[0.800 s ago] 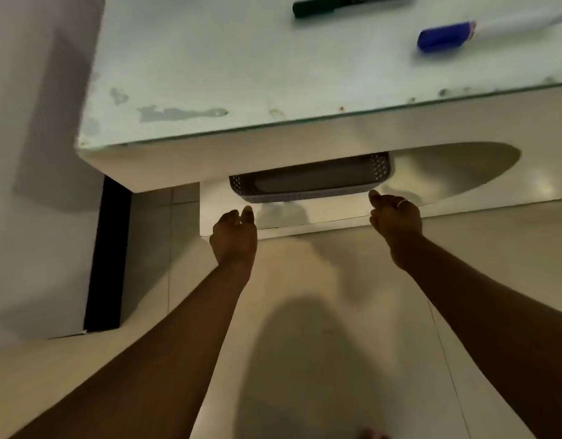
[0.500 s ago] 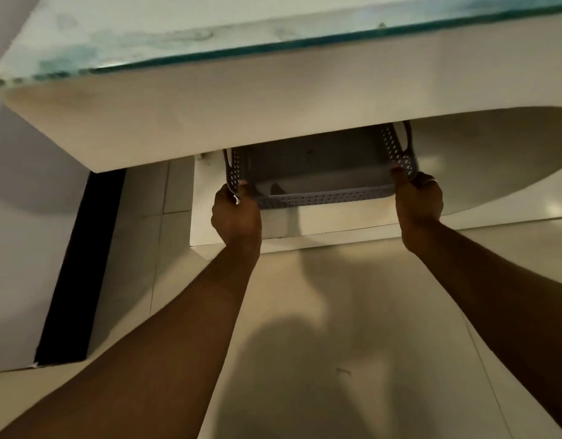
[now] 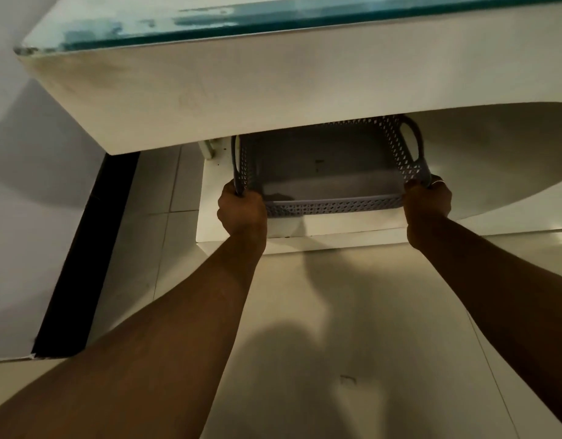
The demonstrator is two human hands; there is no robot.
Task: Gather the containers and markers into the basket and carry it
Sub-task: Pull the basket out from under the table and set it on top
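The left hand (image 3: 241, 207) has its grip curled tight round the near left corner of the basket (image 3: 335, 205), fingers wrapped over the rim just below the handle slot. The right hand (image 3: 427, 201) clamps the near right corner likewise, with a ring (image 3: 438, 182) on 1 finger. The basket is grey plastic and rectangular, with lattice-punched walls, a smooth bottom and 2 oval handle cut-outs. It lies over the white lower shelf (image 3: 336, 228), its far half tucked under the apron of the bench (image 3: 210, 90). Whether it touches the shelf I cannot tell. The bench carries a glass top with a teal edge. Open tiled floor (image 3: 336, 312) lies on the near side.
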